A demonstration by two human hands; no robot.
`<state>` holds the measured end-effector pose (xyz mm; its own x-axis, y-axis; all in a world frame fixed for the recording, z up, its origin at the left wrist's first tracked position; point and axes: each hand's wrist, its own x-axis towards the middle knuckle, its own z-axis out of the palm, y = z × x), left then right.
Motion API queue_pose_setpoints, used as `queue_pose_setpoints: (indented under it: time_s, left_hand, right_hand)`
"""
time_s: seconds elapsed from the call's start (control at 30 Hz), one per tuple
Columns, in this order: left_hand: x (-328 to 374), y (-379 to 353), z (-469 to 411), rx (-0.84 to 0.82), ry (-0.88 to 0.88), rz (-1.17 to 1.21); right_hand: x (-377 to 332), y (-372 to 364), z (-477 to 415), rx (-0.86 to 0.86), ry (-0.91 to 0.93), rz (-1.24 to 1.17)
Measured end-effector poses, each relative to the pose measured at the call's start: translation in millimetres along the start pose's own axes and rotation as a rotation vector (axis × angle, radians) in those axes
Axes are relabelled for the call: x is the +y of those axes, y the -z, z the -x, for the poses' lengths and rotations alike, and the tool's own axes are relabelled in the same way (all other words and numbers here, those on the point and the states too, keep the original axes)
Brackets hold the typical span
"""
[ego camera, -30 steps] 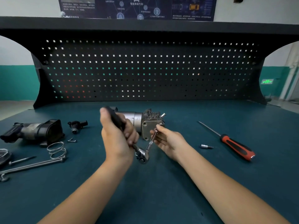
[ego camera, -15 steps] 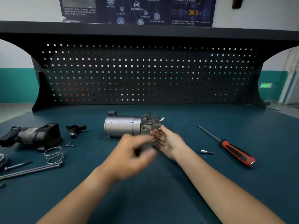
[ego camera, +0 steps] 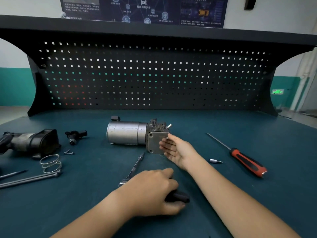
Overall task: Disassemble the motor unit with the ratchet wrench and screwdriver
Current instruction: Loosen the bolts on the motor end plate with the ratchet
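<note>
The motor unit (ego camera: 127,133), a silver cylinder with a grey end plate, lies on its side mid-bench. My right hand (ego camera: 177,149) touches that end plate with straight fingers. Nearer to me, my left hand (ego camera: 152,191) grips the black handle of the ratchet wrench (ego camera: 179,197), which lies low on the bench. The wrench's thin extension bar sticks out past my left hand toward the motor. The wrench head is mostly hidden under that hand. The red-and-black screwdriver (ego camera: 247,162) lies untouched at the right.
A small silver bit (ego camera: 214,161) lies between my right wrist and the screwdriver. At the left lie a black housing (ego camera: 32,141), a small black part (ego camera: 75,134), a wire spring (ego camera: 51,163), long bolts (ego camera: 29,179) and a loose screw (ego camera: 68,152). A pegboard stands behind.
My left hand has brought the ratchet wrench away from the motor's end plate and down to the bench near me. My right hand has stayed at the end plate.
</note>
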<state>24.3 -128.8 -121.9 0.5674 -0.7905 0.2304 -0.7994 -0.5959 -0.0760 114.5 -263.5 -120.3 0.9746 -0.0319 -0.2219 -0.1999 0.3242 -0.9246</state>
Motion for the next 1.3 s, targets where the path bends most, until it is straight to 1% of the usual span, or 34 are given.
queue_pose_setpoints:
  time_s: [0.07,0.1,0.13,0.17,0.2,0.23,0.27,0.3,0.33,0.37,0.47,0.57,0.63,0.7,0.77,0.83,0.93,1.0,1.07,1.2,1.23,1.3]
  left_hand:
    - [-4.5,2.1,1.4,-0.086,0.017,0.064]
    - [-8.7,4.1,2.0,-0.102,0.038,0.129]
    - [-14.1,6.9,1.1,-0.064,0.067,0.208]
    - [-21.9,10.2,-2.1,0.048,0.105,0.285]
    - [-32.3,12.6,-6.8,0.212,0.163,0.335]
    - [-44.7,14.8,-12.8,0.361,0.254,0.349]
    - [-56.2,16.7,-19.1,0.46,0.36,0.333]
    - [-65.3,17.6,-25.2,0.496,0.461,0.304]
    - [-72.8,15.2,-30.8,0.479,0.53,0.279]
    - [-78.0,10.4,-36.1,0.437,0.564,0.264]
    - [-78.9,-7.9,-45.8,0.32,0.575,0.201]
    - [-75.9,-21.0,-45.8,0.298,0.578,0.109]
    - [-77.2,-21.9,-43.3,0.326,0.58,0.109]
    - [-77.1,-22.7,-41.9,0.323,0.576,0.094]
    - [-75.8,-22.8,-42.1,0.315,0.57,0.079]
    - [-73.8,-20.9,-42.1,0.369,0.572,0.107]
    - [-73.8,-18.7,-41.5,0.481,0.561,0.09]
    - [-74.0,-18.6,-42.9,0.509,0.556,0.112]
    - [-74.4,-18.9,-45.1,0.542,0.555,0.163]
    - [-76.0,-19.9,-43.5,0.576,0.486,0.139]
    - [-76.6,-16.8,-41.3,0.623,0.475,0.171]
    - [-77.9,-0.4,-33.4,0.764,0.502,0.339]
  right_hand:
    - [0.0,1.2,-0.6,-0.003,0.003,0.018]
    - [-0.1,1.7,-1.0,-0.007,0.002,0.026]
    - [-0.3,2.2,-1.4,-0.011,0.003,0.029]
    - [-0.7,3.0,-2.5,-0.013,0.007,0.029]
    - [-0.8,3.7,-3.1,-0.016,0.013,0.028]
    - [-0.7,3.8,-3.4,-0.018,0.017,0.033]
    - [-0.4,3.8,-3.3,-0.018,0.022,0.041]
    - [0.2,4.1,-4.3,-0.017,0.024,0.05]
    - [0.8,4.5,-5.0,-0.017,0.027,0.057]
    - [1.2,4.6,-5.1,-0.019,0.032,0.06]
    - [0.9,4.8,-4.7,-0.022,0.039,0.066]
    - [1.1,6.6,-2.7,0.042,0.074,0.144]
    - [-0.2,9.7,-1.7,0.162,0.18,0.298]
    - [0.1,15.0,-2.0,0.261,0.36,0.524]
    - [-0.2,17.4,0.6,0.226,0.471,0.677]
    - [1.1,16.7,3.6,0.146,0.485,0.741]
    - [4.3,18.6,3.0,0.182,0.609,0.909]
    - [5.3,19.8,4.3,0.185,0.66,0.942]
    - [5.2,21.1,5.4,0.162,0.658,0.972]
    - [3.9,23.0,8.3,0.129,0.69,1.053]
    - [2.7,22.9,9.9,0.137,0.714,1.048]
    - [-0.3,22.3,12.4,0.188,0.77,0.989]
